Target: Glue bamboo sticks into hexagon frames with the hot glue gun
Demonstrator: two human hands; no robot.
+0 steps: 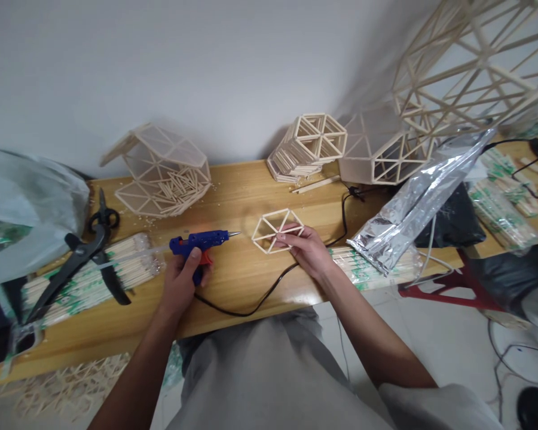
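Note:
My left hand (189,276) is wrapped round the handle of a blue hot glue gun (202,239), whose metal nozzle points right. A clear glue stick sticks out of its back end. In my right hand (311,251) is a small hexagonal frame of wooden sticks (269,222), with spokes meeting in the middle. My thumb lies on the frame near its centre, and the fingers beneath are partly hidden. The nozzle tip is to the left of the frame, apart from it. A black cord (251,313) runs from the gun under my right hand.
Behind stand a stack of hexagonal frames (311,143) and a stick box (161,170) holding short sticks. Black cutters (87,257) lie on bagged sticks at left. A foil bag (424,200) and a large stick lattice (479,65) occupy the right. The table's front edge is close to me.

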